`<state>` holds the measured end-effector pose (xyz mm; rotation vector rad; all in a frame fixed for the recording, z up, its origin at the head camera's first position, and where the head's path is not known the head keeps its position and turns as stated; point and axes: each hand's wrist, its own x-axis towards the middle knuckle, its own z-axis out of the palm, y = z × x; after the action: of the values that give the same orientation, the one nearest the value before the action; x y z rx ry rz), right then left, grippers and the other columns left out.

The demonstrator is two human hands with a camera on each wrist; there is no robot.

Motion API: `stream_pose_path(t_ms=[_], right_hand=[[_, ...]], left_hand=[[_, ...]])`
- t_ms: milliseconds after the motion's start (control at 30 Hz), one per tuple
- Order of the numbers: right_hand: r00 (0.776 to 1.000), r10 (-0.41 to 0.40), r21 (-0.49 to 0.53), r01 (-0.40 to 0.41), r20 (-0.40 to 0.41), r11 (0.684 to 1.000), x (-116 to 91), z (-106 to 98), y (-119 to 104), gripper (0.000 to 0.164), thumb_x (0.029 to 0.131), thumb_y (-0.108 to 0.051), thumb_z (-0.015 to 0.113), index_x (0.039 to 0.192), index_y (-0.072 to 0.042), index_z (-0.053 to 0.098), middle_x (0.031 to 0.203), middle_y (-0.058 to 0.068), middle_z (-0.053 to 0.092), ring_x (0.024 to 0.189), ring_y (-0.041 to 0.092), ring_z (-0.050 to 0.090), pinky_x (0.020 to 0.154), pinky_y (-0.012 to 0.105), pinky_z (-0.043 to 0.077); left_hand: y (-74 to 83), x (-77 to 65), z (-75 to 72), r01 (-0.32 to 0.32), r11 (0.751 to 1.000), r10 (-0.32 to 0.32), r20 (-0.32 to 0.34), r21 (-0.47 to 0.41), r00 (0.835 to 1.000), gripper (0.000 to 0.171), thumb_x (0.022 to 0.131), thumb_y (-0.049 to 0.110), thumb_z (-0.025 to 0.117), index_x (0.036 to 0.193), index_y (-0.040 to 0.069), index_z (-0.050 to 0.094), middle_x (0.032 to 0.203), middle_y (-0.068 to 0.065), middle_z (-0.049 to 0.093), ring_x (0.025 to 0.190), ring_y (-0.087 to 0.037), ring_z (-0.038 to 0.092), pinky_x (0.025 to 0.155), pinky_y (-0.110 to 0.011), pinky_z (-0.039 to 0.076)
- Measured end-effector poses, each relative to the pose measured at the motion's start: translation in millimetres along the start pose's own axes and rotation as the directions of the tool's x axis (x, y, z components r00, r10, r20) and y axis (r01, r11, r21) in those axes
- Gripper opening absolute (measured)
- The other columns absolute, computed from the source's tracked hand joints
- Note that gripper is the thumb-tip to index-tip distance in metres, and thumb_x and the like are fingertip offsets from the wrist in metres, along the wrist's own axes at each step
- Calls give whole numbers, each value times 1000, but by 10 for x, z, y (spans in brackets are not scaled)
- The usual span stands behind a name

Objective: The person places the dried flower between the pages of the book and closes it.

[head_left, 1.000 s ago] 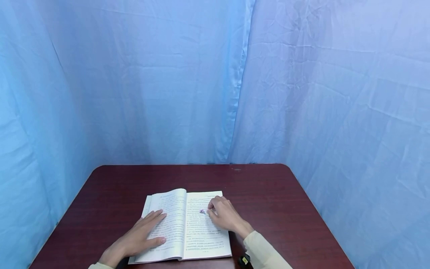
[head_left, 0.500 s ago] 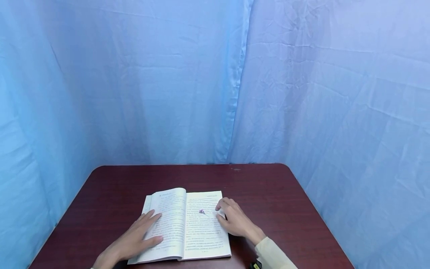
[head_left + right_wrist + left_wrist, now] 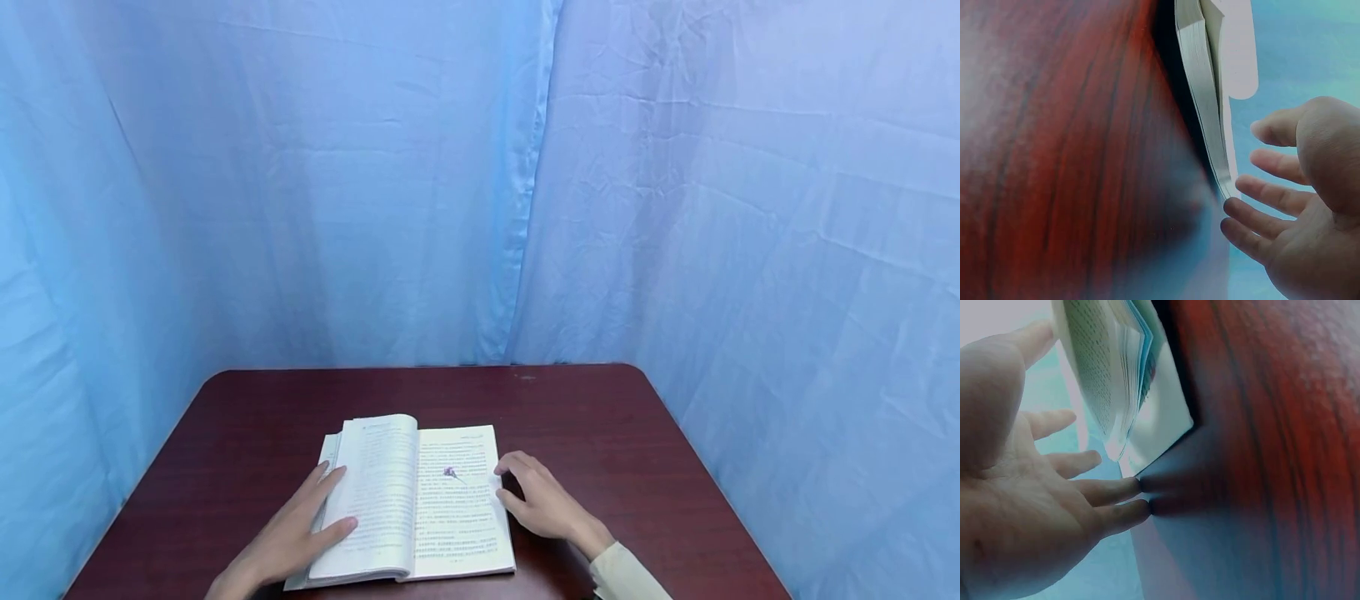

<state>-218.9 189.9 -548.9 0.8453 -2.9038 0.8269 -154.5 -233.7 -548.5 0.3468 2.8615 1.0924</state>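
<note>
An open book with printed pages lies on the table. On its right page rests a small purple flower with a thin stem. My left hand is at the book's left side, fingers extended and spread, the thumb against the edge of the raised left pages. In the left wrist view its lower fingertips reach the tabletop by the cover's corner. Just beyond the right edge of the book is my right hand, fingers loosely bent and holding nothing; the right wrist view shows its fingertips close to the page block.
The dark red wooden table has rounded far corners. Blue curtains hang behind it and along both sides. A light sleeve covers the right forearm.
My right hand has let go of the flower and moved right, off the page. My left hand has slid left to the page edges, and the left pages now stand a little higher.
</note>
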Motion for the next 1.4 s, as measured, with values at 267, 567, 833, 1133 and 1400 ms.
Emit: stream_pose_path(t_ms=[267, 567, 833, 1133, 1400], right_hand=[[999, -18, 29, 19, -30, 999, 14, -6, -49, 34, 112, -18, 71, 143, -5, 67, 148, 10, 70, 137, 28, 70, 114, 54, 59], [1000, -1, 59, 2, -1, 998, 50, 0, -104, 38, 113, -19, 69, 148, -5, 64, 152, 11, 68, 141, 29, 68, 117, 56, 57], [1000, 12, 89, -15, 24, 996, 39, 8, -79, 44, 114, -22, 68, 153, -3, 61, 156, 14, 66, 145, 32, 66, 119, 58, 56], [999, 11, 91, -14, 34, 996, 59, -7, -97, 46, 114, -24, 68, 153, -2, 60, 155, 14, 66, 143, 33, 67, 116, 58, 57], [1000, -1, 77, -1, 27, 997, 120, 4, -117, 45, 113, -24, 68, 153, -4, 61, 155, 13, 67, 146, 30, 66, 121, 56, 55]], left_hand=[[60, 76, -52, 123, 988, -118, 61, -94, 991, 93, 106, 53, 75, 176, 5, 36, 183, -39, 20, 169, -62, 26, 128, -81, 35], [39, 269, -49, 287, 925, -292, 16, -248, 956, 98, 103, 48, 81, 176, 5, 31, 183, -29, 28, 166, -54, 37, 127, -69, 44], [-3, 323, -65, 368, 847, -394, 11, -384, 919, 103, 99, 39, 87, 176, 5, 27, 178, -37, 28, 161, -62, 41, 114, -61, 60], [21, 331, -89, 329, 829, -370, -1, -452, 929, 103, 97, 28, 91, 176, 5, 30, 177, -35, 35, 160, -61, 44, 109, -54, 65], [30, 342, -94, 326, 808, -371, 6, -490, 929, 102, 97, 28, 91, 175, 4, 30, 178, -34, 33, 160, -62, 44, 109, -51, 65]])
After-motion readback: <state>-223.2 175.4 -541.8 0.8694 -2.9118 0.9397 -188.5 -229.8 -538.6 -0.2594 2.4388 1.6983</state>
